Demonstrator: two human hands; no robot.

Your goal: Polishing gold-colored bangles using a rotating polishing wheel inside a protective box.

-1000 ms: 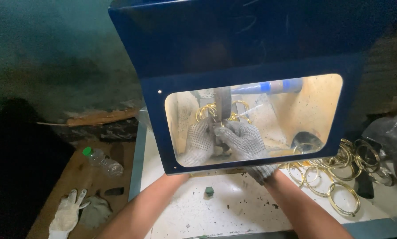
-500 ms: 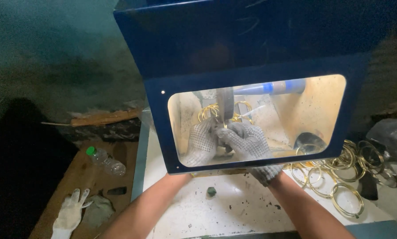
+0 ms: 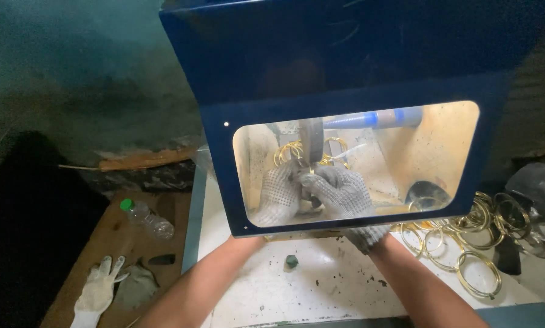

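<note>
Behind the window of the blue box (image 3: 345, 67), your gloved hands, left (image 3: 278, 197) and right (image 3: 339, 191), pinch a gold ring (image 3: 294, 152) against the wheel (image 3: 311, 143). Next, I think, turn it slowly and hold tight.

Clear plastic bottle (image 3: 148, 220), green cap, lying on wooden bench, left

Glossy brass rings (image 3: 479, 274) (knit cloth gloves (image 3: 339, 191))
</note>
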